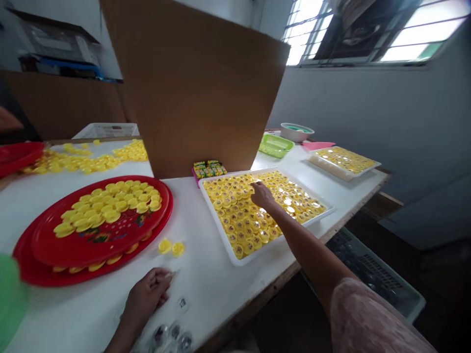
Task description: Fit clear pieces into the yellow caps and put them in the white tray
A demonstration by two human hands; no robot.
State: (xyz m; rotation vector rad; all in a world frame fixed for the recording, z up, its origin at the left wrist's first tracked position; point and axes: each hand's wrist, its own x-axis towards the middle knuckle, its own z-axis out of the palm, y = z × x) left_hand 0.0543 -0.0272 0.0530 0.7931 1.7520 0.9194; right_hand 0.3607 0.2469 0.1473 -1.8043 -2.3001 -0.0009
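My right hand [262, 194] reaches over a white tray [235, 260] packed with rows of small round yellow pieces under shiny clear covers. Its fingers are closed close above the pieces, and whatever they hold is hidden. My left hand [147, 294] rests low over the white table with thumb and fingers pinched together; I cannot make out what is between them. Beside it lie clear domed caps [183, 304], several of them near the table edge. Two yellow flower-shaped cups [171, 247] sit just beyond its fingertips.
Stacked red trays [110, 250] with yellow cups stand at left, a green container edge [13, 299] nearer. A brown cardboard panel [206, 88] rises behind green-yellow packets [209, 169]. Another filled tray [346, 162], a green basket [275, 146] and loose yellow cups [88, 162] lie farther back.
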